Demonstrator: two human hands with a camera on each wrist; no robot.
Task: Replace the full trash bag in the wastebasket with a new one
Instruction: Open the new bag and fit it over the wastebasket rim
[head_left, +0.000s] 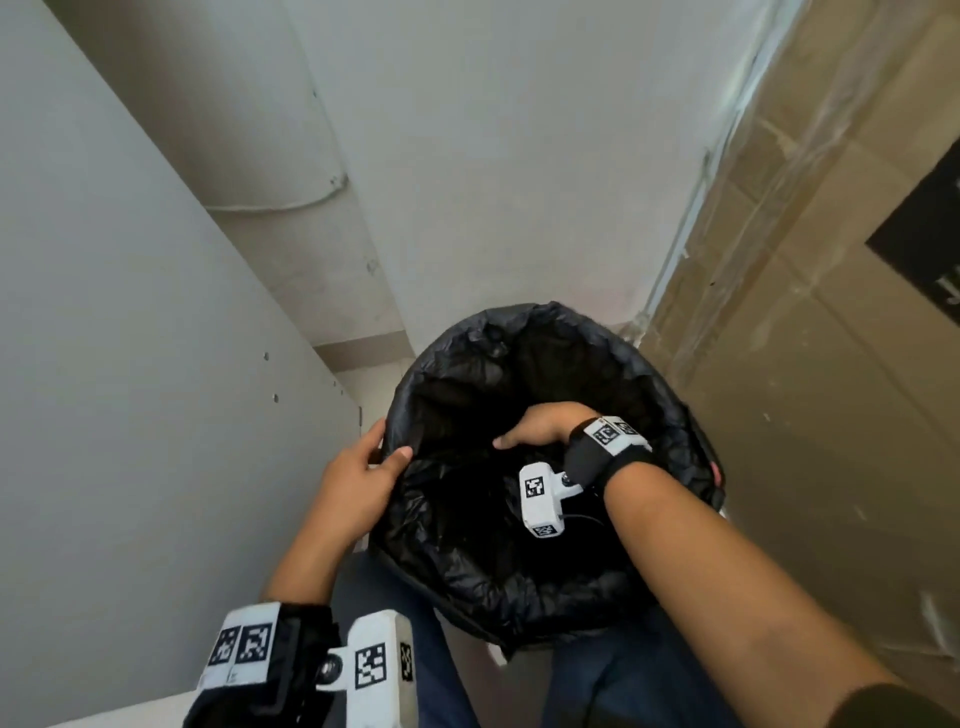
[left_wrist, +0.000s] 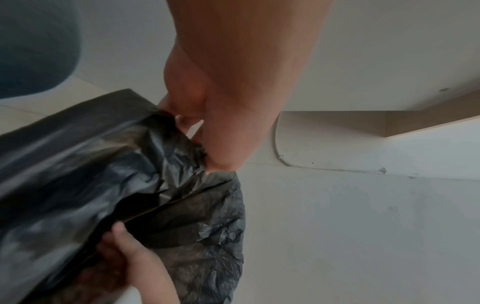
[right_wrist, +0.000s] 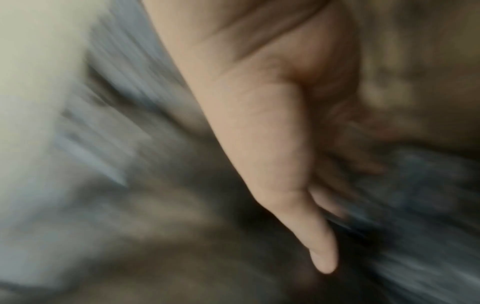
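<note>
Two wrist units w/ tag markers sit nearest the head camera, one per forearm; below them, dark blue trousers (head_left: 597, 686) show the person standing right against the bin.

Left hand (head_left: 358, 475): fingers and thumb curled over the near-left edge of the black trash bag (head_left: 467, 571), pinching the film at the rim. The left wrist view confirms plastic bunched under the thumb. Probable purpose: anchor that side so the liner does not slide inward while the other hand works.

Right hand (head_left: 540, 428): reaches across and down into the bag mouth, thumb extended, other fingers bent out of sight in the head view. Right wrist view is heavily motion-blurred; thumb straight, remaining fingers appear curled toward the palm. Cannot tell whether they hold film or merely push it. Likely spreading the liner toward the walls.

Bag location: draped over the wastebasket, top edge folded outward round the whole rim, interior dark, crumpled and hollow w/ no refuse visible. Wastebasket body itself is fully hidden by film. Est. stage: new liner being seated; not yet smoothed.

Beyond: a grey panel (head_left: 130, 364) at left, a white wall (head_left: 493, 156) w/ a thin cable (head_left: 291, 207) behind, a plastic-wrapped brown surface (head_left: 831, 364) at right. Bin sits wedged in this narrow gap, so access is from above only.
</note>
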